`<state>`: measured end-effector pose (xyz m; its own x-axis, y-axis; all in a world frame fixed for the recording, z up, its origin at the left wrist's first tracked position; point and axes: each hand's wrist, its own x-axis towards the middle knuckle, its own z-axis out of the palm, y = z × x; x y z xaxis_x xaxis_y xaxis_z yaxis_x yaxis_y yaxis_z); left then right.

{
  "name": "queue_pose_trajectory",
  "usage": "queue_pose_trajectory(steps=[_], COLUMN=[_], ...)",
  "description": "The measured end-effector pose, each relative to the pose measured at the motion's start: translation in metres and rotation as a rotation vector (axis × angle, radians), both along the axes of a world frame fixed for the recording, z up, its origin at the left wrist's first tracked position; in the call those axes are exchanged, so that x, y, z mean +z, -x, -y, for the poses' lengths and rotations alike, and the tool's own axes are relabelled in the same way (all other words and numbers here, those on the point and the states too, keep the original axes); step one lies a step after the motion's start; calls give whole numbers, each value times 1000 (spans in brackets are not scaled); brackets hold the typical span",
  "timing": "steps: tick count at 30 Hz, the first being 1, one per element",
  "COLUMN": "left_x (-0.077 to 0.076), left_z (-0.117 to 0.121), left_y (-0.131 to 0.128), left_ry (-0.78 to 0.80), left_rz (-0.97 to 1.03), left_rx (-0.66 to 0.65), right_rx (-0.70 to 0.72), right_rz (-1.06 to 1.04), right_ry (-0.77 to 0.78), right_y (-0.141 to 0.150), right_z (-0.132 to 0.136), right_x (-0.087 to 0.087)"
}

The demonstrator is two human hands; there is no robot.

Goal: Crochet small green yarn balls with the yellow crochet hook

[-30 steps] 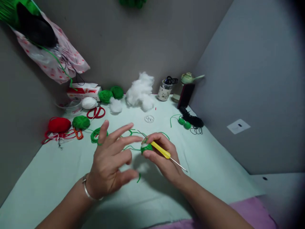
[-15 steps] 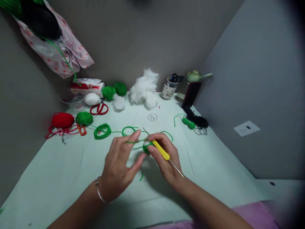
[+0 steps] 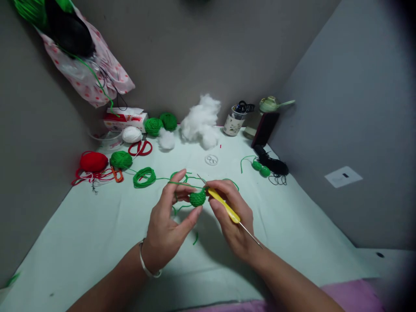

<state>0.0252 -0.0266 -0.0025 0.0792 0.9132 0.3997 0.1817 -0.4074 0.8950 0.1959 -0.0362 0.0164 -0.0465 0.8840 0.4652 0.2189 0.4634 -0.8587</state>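
Lying near ten o'clock from the work, a coil of green yarn [image 3: 144, 177] looks soft and light, apt to tangle if dragged. To its right, the left hand [image 3: 165, 232] pinches the green crocheted piece [image 3: 197, 199] between a low thumb and the fingers behind it, with a green strand [image 3: 186, 185] running over the raised index finger. The piece sits between the two hands, above the surface [image 3: 107, 242]; it is probably very light and springy, squashing under pressure, so a gentle hold on its side walls at eight and ten o'clock should suit, sparing the rim. The strand likely slides easily and wants light tension. At four o'clock, the right hand [image 3: 243, 210] grips the yellow-handled hook [image 3: 227, 208]; its handle looks stiff and smooth, best held mid-length, clear of the slim metal ends.
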Motion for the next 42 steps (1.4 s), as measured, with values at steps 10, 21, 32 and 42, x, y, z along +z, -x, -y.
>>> queue_pose_trajectory(steps=[10,21,32,42], left_x=[8,10,11,13], left_z=[9,5,1,-3], left_y=[1,0,-4,0], left_ry=[103,357,503,571], left_rz=[198,402,608,652], left_rx=[-168,-209,-236,-390], right_rx=[59,183,26,199], right_rz=[-257,-488,-61,-236], right_ry=[166,206,-35,60], right_y=[-3,-8,-10,-12], right_z=[-1,-11,0,-8], right_x=[1,-8,3,1])
